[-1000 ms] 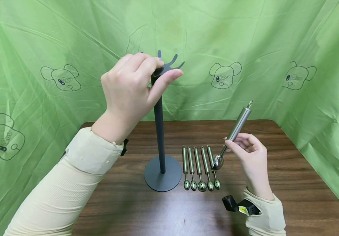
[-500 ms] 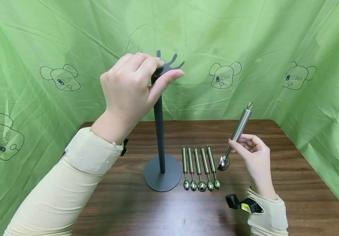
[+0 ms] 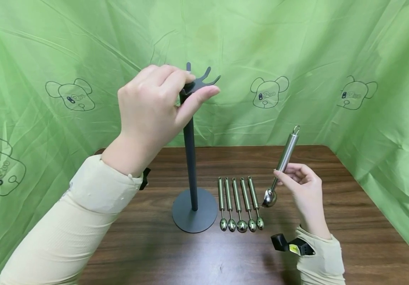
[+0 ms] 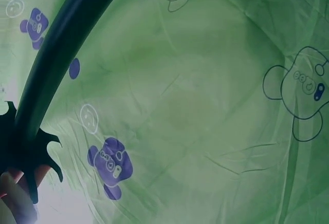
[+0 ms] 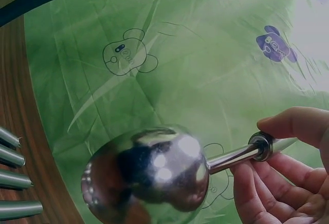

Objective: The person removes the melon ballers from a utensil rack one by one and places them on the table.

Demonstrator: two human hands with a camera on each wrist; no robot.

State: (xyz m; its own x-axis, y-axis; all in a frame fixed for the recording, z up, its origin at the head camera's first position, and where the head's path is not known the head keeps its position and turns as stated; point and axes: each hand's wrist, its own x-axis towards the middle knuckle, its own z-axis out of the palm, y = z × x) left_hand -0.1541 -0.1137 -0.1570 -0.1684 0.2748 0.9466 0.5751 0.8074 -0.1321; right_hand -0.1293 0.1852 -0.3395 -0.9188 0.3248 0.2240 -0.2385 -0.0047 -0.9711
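Observation:
A dark grey stand (image 3: 191, 166) with a round base and hooked prongs on top rises from the table in the head view. My left hand (image 3: 152, 101) grips its top from the left, thumb stretched along beneath the prongs. In the left wrist view, fingertips (image 4: 15, 198) show at the stand's prongs (image 4: 49, 149). My right hand (image 3: 304, 188) pinches a steel melon baller (image 3: 287, 152) at the lower end of its handle. It is held at a slant, hanging loop up and bowl down. The round bowl (image 5: 149, 175) looms large in the right wrist view.
Several similar steel melon ballers (image 3: 238, 194) lie side by side between the stand and my right hand, bowls toward me. The wooden table (image 3: 361, 221) is enclosed by green cloth (image 3: 233, 39) with printed bear heads at the back and sides.
My right hand has shifted slightly to the right with the melon baller, whose bowl no longer overlaps the row in view. The left hand keeps its grip on the stand.

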